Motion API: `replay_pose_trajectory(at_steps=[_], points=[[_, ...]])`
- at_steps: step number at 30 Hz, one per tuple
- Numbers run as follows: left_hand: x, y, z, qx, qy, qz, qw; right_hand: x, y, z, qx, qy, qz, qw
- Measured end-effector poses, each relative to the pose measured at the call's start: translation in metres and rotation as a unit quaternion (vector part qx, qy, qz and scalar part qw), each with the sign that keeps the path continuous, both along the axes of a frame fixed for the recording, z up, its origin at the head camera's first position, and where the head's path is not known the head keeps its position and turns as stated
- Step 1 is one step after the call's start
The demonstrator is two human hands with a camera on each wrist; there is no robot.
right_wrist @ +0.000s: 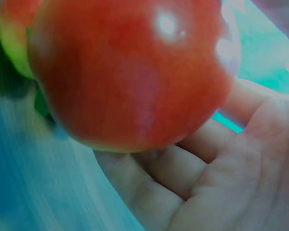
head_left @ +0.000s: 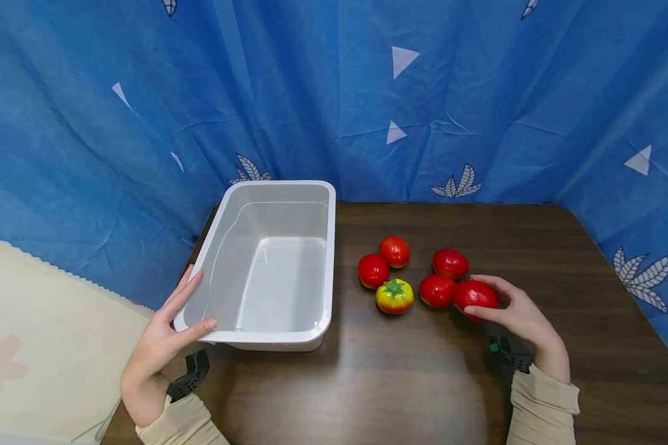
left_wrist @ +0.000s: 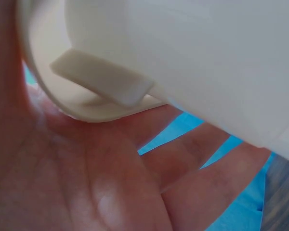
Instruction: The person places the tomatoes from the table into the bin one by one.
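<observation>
My left hand (head_left: pixel 158 340) holds the near left corner of a white plastic tub (head_left: pixel 267 337), its thumb over the front rim and its fingers spread along the left side. In the left wrist view those fingers lie against the tub's outer wall (left_wrist: pixel 192 53). At the right, my right hand (head_left: pixel 526 321) grips a glossy red toy tomato (head_left: pixel 475 296) between thumb and fingers. This tomato (right_wrist: pixel 130 72) fills much of the right wrist view. Beside it are two red tomatoes (head_left: pixel 436 291) (head_left: pixel 450 263).
Left of these, two more red tomatoes (head_left: pixel 373 271) (head_left: pixel 394 251) sit near a yellow tomato (head_left: pixel 394 297) with a green leafy top. Everything stands on a dark wooden table (head_left: pixel 401 383). Behind it hangs a blue curtain (head_left: pixel 334 93); pale cloth (head_left: pixel 50 334) lies at the left.
</observation>
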State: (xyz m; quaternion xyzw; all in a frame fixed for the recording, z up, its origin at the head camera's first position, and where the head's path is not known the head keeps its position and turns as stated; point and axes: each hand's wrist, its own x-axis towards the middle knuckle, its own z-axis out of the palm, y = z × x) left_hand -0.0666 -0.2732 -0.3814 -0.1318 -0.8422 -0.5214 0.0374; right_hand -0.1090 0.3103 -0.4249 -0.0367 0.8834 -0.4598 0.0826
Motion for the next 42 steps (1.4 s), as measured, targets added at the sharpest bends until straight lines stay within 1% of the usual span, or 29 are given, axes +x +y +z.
replay_pose_trajectory(at_steps=[6,11,20,25,30,35,42], points=[[0.001,-0.001,-0.001,0.010,0.003,-0.005,0.9999,-0.003,-0.009,0.008,0.000,0.011,0.002,1.000],[0.001,-0.002,-0.001,-0.002,-0.001,0.002,1.0000,-0.007,-0.018,0.013,-0.004,0.027,0.009,1.000],[0.002,-0.001,-0.001,-0.002,-0.001,0.002,1.0000,-0.016,-0.036,0.018,-0.016,0.041,0.032,0.999],[0.002,-0.001,-0.001,0.001,0.001,0.001,1.0000,-0.023,-0.049,0.024,-0.020,0.044,0.040,0.998],[0.002,-0.001,-0.001,0.003,0.003,0.002,1.0000,-0.029,-0.064,0.031,-0.028,0.057,0.057,0.996],[0.001,-0.001,-0.001,-0.008,0.002,0.005,1.0000,-0.034,-0.079,0.039,-0.039,0.056,0.073,0.995],[0.000,-0.001,-0.001,-0.011,0.004,0.006,0.9999,-0.040,-0.098,0.051,-0.064,0.052,0.091,0.992]])
